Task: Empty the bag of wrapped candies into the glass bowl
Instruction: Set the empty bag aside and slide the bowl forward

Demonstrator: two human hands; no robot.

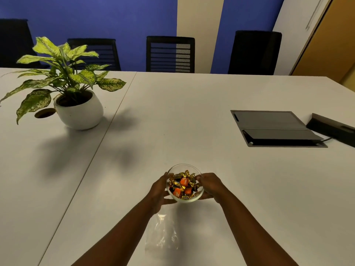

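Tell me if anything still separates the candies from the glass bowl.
Nothing visible does. The wrapped candies already lie in the glass bowl, held by the left hand and right hand; the clear bag looks empty.

I see both hands clasped on the glass bowl (184, 182), the left hand (159, 191) and right hand (210, 186) blocking its flanks. Just nearer than the grip, a clear plastic bag (163, 233) lies flat between my forearms. Beyond the grip, bare table (172, 112) runs open; potted plant (76, 104) far left, cable hatch (274, 127) far right.
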